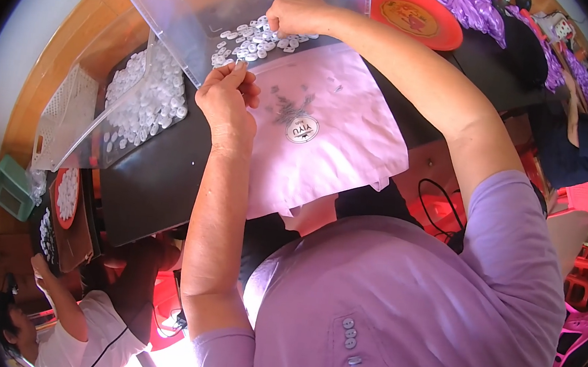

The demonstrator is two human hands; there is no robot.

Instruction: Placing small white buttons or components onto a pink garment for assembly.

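A clear plastic bin [161, 15] lies in front of me, with a spread of small white oval plastic pieces [254, 49], several with dark middles, near its close edge. Over the far side of these pieces, my right hand [301, 16] reaches down, its fingers pinched together at the pile. My left hand [228, 98] is raised at the bin's near left corner, thumb and forefinger pressed together and the other fingers curled. What lies in either pinch is too small to make out. A pink cloth [336, 127] with a plant print drapes from the bin's edge over my lap.
Left of the bin, a heap of white pieces [150, 89] rests on the dark table [157, 191]. A red tray [415, 17] stands at the back right, near purple shiny bags [473, 9]. A co-worker [88, 334] sits lower left, beside another red tray [74, 214] of pieces.
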